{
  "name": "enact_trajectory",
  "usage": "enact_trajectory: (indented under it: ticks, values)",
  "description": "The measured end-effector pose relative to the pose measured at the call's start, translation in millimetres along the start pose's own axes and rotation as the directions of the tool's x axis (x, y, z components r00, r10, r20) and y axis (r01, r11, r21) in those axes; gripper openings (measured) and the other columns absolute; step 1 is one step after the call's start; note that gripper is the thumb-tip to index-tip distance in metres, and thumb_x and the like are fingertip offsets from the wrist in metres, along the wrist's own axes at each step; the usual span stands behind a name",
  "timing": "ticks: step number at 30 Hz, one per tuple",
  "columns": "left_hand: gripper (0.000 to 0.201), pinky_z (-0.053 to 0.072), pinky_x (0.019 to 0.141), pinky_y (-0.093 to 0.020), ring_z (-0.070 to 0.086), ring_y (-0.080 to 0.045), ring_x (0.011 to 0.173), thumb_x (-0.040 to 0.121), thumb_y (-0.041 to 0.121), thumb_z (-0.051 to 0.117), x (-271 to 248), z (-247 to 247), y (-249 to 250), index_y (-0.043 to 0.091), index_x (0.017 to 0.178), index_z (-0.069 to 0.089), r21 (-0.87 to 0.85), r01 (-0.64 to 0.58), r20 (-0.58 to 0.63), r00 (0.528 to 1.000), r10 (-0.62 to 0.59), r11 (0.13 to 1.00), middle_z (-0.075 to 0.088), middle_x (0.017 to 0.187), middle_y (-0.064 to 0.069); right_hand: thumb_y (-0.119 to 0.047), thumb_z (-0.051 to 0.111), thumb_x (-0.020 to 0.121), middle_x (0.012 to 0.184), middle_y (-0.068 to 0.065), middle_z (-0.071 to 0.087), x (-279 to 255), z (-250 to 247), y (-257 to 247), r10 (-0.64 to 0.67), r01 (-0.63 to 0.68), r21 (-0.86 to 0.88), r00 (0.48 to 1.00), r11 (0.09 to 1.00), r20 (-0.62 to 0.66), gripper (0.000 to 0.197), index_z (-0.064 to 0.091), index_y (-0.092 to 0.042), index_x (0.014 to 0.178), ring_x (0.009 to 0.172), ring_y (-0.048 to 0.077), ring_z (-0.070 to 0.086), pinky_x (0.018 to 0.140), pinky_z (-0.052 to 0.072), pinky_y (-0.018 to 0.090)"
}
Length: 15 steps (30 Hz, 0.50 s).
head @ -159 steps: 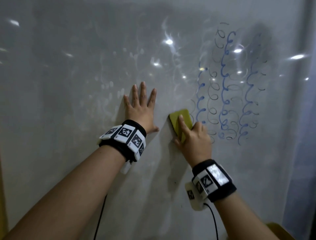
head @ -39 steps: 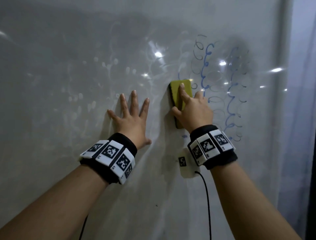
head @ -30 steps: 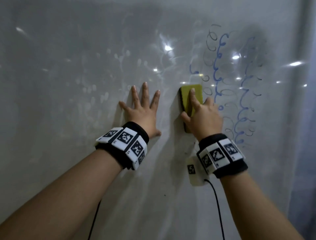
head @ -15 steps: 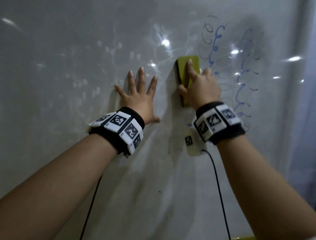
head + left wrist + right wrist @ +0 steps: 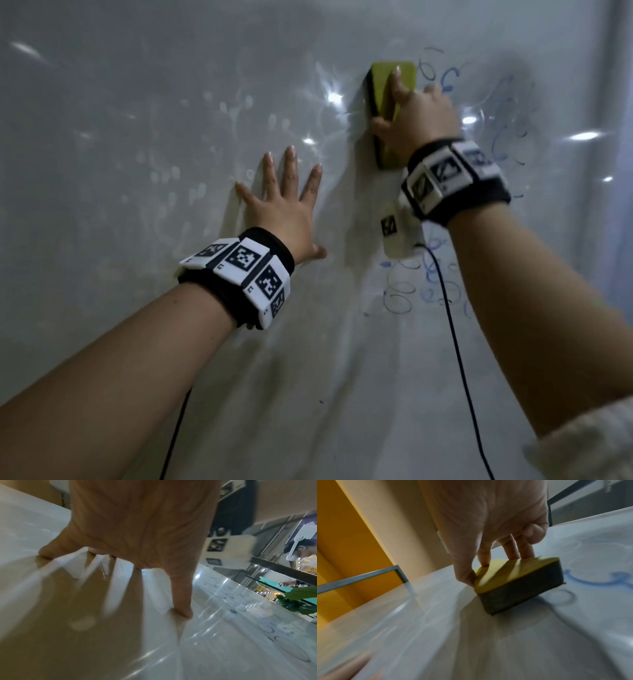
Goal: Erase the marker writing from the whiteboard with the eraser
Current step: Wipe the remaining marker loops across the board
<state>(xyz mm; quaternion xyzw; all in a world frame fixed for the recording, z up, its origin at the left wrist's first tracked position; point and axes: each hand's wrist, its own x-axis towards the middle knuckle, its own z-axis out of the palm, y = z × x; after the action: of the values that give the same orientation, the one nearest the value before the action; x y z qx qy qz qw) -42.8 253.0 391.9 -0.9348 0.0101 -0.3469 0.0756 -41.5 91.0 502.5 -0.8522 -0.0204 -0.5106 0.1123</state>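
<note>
A yellow eraser (image 5: 387, 102) with a dark felt underside (image 5: 518, 595) lies flat against the whiteboard (image 5: 137, 102). My right hand (image 5: 416, 116) grips it, thumb on its left edge and fingers over its top and right side. Blue and black marker loops (image 5: 493, 113) run to the right of the eraser and below my right wrist (image 5: 421, 284). My left hand (image 5: 284, 212) presses flat on the board with fingers spread, lower left of the eraser. In the left wrist view the spread left fingers (image 5: 181, 601) touch the glossy surface.
The board's right frame (image 5: 616, 137) stands close to the writing. Faint wiped smears (image 5: 212, 137) cover the board's left half. A black cable (image 5: 459, 342) hangs from my right wrist. A yellow wall (image 5: 342, 547) lies beyond the board's metal edge (image 5: 359, 576).
My right hand has slid the eraser upward along the left edge of the writing, wiping more of the leftmost loops. The left hand has stayed planted on the board.
</note>
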Motion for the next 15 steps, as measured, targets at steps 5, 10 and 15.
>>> enact_trajectory:
  ticks: [5,10,15]
  values:
    - [0.124,0.010,0.103,-0.070,-0.025,-0.045,0.136,0.071,0.075,0.053,2,4,-2,0.022,0.139,-0.035,0.020,-0.004,-0.009,1.000,0.004,1.000,-0.039,0.145,-0.018,-0.047,0.053,0.088,0.145,0.023,0.031,45,-16,0,-0.027,0.027,0.025,0.999,0.999,-0.017,0.075,0.016,-0.027,0.150,0.133,0.037,0.032,0.108,0.029,0.041]
    - [0.125,0.008,0.104,-0.069,-0.026,-0.043,0.136,0.072,0.070,0.059,0,-1,2,0.019,0.142,-0.031,-0.009,0.002,0.001,1.000,-0.002,1.000,-0.037,0.146,-0.019,-0.045,0.054,0.087,0.141,0.024,0.031,-25,16,14,-0.049,0.049,0.027,0.999,0.998,-0.009,0.075,0.015,-0.030,0.150,0.128,0.038,0.034,0.101,0.036,0.041]
    - [0.129,0.007,0.104,-0.068,-0.025,-0.043,0.137,0.072,0.069,0.060,-3,-4,13,0.009,0.142,-0.029,-0.013,0.011,0.003,1.000,-0.011,1.000,-0.035,0.147,-0.020,-0.040,0.070,0.071,0.101,0.021,0.052,-171,82,41,-0.098,0.098,-0.001,0.995,0.995,-0.013,0.079,0.040,-0.022,0.142,0.087,0.037,0.054,0.058,0.048,0.036]
